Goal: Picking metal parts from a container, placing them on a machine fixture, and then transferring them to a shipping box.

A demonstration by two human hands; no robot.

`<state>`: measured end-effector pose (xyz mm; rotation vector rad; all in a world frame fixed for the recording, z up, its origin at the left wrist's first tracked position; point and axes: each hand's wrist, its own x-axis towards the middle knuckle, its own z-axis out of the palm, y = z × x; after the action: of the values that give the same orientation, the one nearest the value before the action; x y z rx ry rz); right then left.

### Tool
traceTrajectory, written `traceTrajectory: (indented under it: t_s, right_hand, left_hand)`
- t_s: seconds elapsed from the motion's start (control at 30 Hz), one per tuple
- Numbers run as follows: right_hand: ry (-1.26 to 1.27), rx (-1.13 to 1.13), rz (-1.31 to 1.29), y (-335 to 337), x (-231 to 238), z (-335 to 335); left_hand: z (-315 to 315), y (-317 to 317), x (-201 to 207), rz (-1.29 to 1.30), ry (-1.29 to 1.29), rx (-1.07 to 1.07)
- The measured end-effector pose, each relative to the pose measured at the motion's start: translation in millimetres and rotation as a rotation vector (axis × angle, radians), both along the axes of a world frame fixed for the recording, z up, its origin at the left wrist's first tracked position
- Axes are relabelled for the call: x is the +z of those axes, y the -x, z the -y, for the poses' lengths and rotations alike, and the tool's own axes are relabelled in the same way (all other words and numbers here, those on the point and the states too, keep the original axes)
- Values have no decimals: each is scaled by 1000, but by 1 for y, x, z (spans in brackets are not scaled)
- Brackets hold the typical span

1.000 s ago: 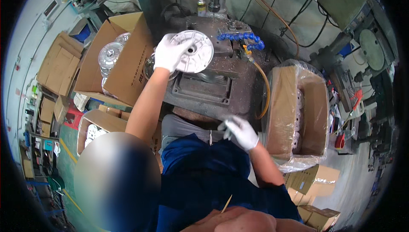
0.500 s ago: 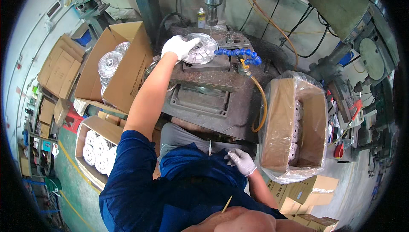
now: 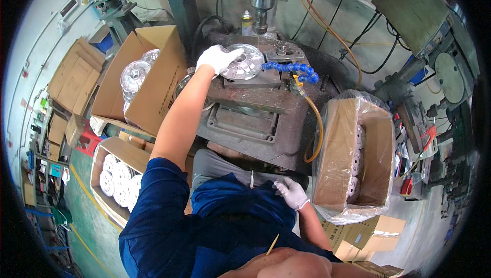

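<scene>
The white-gloved left hand [image 3: 217, 59] has its fingers clamped on the left rim of a round silver metal disc [image 3: 249, 69], over a grey metal block [image 3: 261, 81] on the dark metal machine table [image 3: 294, 145]. A blue segmented hose [image 3: 286, 67] ends just beside the disc. The white-gloved right hand [image 3: 293, 194] is at the lap, fingers slightly apart.

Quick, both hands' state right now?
Left hand: closed on the left edge of the silver disc, thumb over its top.
Right hand: open, fingers loosely bent near the lap, nothing seen in its grip.
</scene>
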<state>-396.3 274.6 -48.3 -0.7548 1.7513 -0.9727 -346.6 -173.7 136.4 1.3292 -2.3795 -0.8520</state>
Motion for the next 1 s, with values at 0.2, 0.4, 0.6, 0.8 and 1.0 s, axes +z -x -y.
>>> traceTrajectory:
  t_s: [0.2,0.4,0.6,0.8,1.0]
  right_hand:
    - [12,30,-52,-6,5,1]
    - [-86,73,-26,-11,-12,-1]
    - [-54,222,-436,-18,18,26]
    - [-115,272,-435,-19,26,35]
    - [-158,293,-386,-24,16,27]
  left_hand:
    - [11,1,-16,-137,-46,-42]
    - [2,4,-9,-92,-16,4]
    - [8,3,-10,-70,-72,-22]
    - [13,6,-21,-161,-43,1]
    - [17,10,-28,-170,79,11]
